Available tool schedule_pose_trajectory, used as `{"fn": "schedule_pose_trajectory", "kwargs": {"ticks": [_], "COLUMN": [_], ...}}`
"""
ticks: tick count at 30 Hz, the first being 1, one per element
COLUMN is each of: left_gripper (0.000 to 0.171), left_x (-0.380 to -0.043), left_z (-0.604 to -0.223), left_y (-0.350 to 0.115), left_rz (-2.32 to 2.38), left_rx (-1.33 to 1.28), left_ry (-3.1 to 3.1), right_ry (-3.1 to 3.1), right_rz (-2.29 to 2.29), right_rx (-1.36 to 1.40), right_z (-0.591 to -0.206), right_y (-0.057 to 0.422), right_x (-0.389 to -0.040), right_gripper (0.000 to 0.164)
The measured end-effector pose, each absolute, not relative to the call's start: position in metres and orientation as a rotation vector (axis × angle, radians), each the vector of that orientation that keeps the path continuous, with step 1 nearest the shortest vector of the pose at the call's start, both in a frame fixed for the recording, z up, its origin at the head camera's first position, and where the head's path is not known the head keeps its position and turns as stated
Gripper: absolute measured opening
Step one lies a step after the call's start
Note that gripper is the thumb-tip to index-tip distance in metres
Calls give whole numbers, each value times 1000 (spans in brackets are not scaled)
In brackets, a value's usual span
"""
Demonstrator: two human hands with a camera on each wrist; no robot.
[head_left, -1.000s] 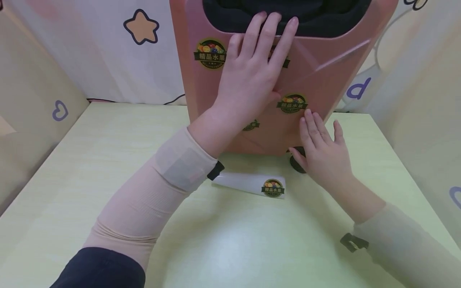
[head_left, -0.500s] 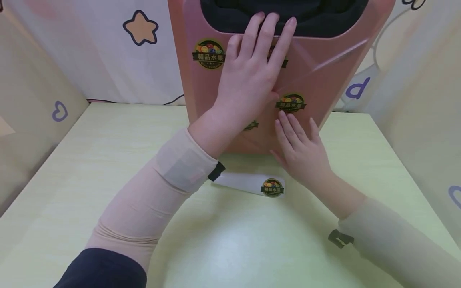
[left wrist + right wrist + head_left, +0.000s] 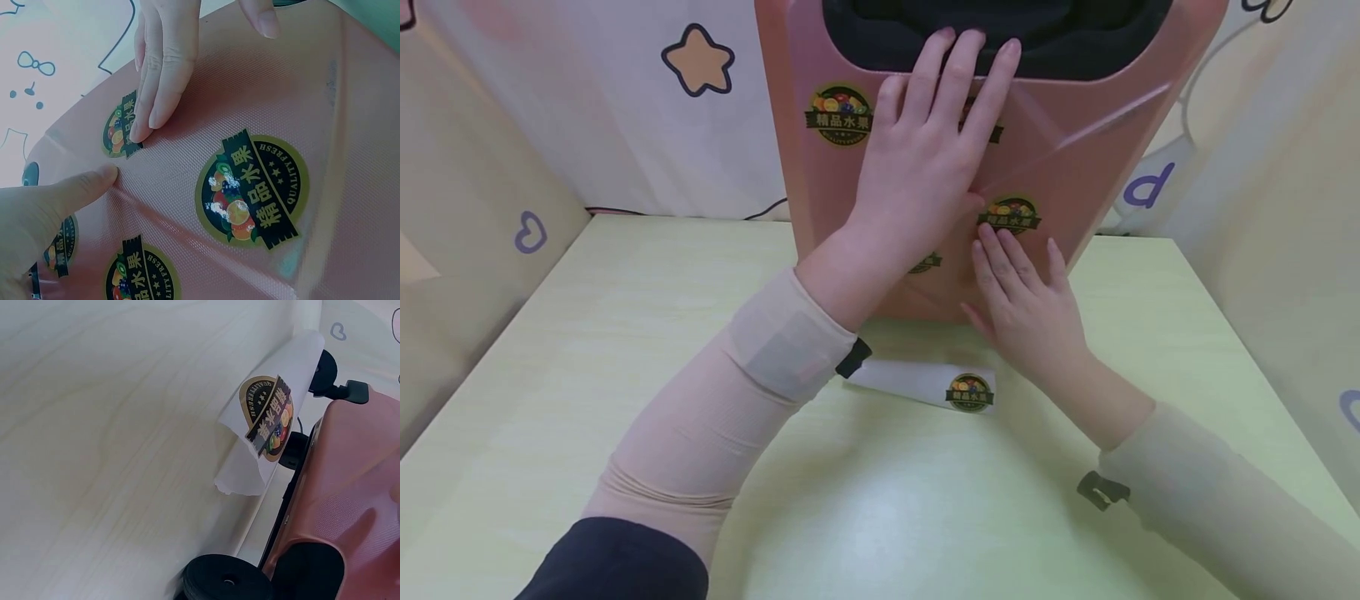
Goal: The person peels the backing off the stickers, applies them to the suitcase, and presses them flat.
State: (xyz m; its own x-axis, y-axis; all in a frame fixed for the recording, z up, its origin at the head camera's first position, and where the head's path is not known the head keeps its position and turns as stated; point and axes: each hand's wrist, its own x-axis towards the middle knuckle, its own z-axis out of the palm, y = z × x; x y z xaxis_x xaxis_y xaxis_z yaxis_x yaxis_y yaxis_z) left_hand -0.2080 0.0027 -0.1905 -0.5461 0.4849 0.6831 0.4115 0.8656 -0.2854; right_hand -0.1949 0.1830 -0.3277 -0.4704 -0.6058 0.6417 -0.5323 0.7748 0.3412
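A pink hard-shell suitcase (image 3: 1075,167) stands upright on the table with several round fruit-label stickers on its face. My left hand (image 3: 921,158) lies spread across the front, fingertips over the edge of the black top panel (image 3: 1075,42), partly covering one sticker. Its thumb (image 3: 87,187) touches the shell in the left wrist view. My right hand (image 3: 1036,308) is lower down with straight fingers; the fingertips touch the bottom edge of a sticker (image 3: 1011,213) on the right side. Another sticker (image 3: 925,263) shows partly behind my left wrist. The left wrist view shows a large sticker (image 3: 250,194) up close.
On the table (image 3: 925,500), in front of the suitcase, lies a curled white backing strip (image 3: 902,381) with one sticker (image 3: 970,392) on it. Black wheels (image 3: 228,578) show under the suitcase in the right wrist view. Patterned curtains (image 3: 587,100) enclose the table's back and sides.
My right hand has moved left from the suitcase's right edge to below the right-hand sticker, then slightly up onto its lower edge. My left hand stays in place.
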Motion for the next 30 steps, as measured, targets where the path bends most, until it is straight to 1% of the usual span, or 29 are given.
{"fn": "schedule_pose_trajectory", "kwargs": {"ticks": [10, 19, 30], "left_gripper": [94, 94, 94], "left_x": [-208, -209, -209], "left_z": [-191, -191, -192], "left_y": [0, 1, 1], "left_rz": [112, 111, 107], "left_rx": [-657, -662, -664], "left_ry": [-2211, -2198, -2157], "right_ry": [-2208, -2163, -2109], "right_rz": [-103, -64, -21], "right_rx": [853, 801, 743], "right_z": [-327, -328, -327], "right_y": [186, 193, 206], "right_x": [-194, -193, -191], "right_gripper": [59, 61, 59]}}
